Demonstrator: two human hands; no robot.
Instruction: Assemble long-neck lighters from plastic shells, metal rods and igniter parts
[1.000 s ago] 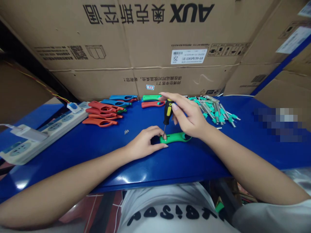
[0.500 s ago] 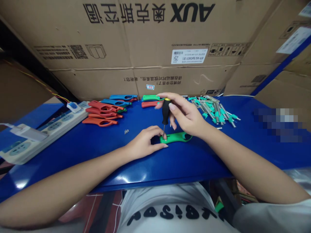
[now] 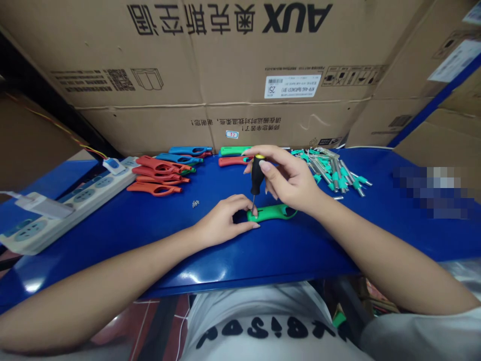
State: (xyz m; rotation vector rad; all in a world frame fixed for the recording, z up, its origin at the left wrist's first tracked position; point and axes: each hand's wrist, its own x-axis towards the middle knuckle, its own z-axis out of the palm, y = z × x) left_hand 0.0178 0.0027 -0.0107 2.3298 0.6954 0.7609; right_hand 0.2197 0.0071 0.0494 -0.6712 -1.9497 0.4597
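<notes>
My right hand (image 3: 287,175) is closed round the black handle of a screwdriver (image 3: 257,176), held upright with its yellow-capped end on top. Its thin shaft runs down to the left end of a green plastic lighter casing (image 3: 271,213), which lies flat on the table. My left hand (image 3: 229,218) grips that same end of the casing between thumb and fingers. The screwdriver's tip meets the casing beside the fingertips; any screw under it is too small to make out. A little heap of small screws (image 3: 196,204) lies left of my left hand.
Red and blue casings (image 3: 160,168) are piled back left, beside a white power strip (image 3: 80,200). Behind my right hand lie a green casing (image 3: 233,151) and a red one (image 3: 231,161). Metal tubes with teal parts (image 3: 336,173) are heaped back right. A cardboard box (image 3: 233,65) walls the back.
My right hand's fingers have shifted slightly round the screwdriver handle, and its lower fingers are drawn in closer. My left hand and the green casing stay where they were.
</notes>
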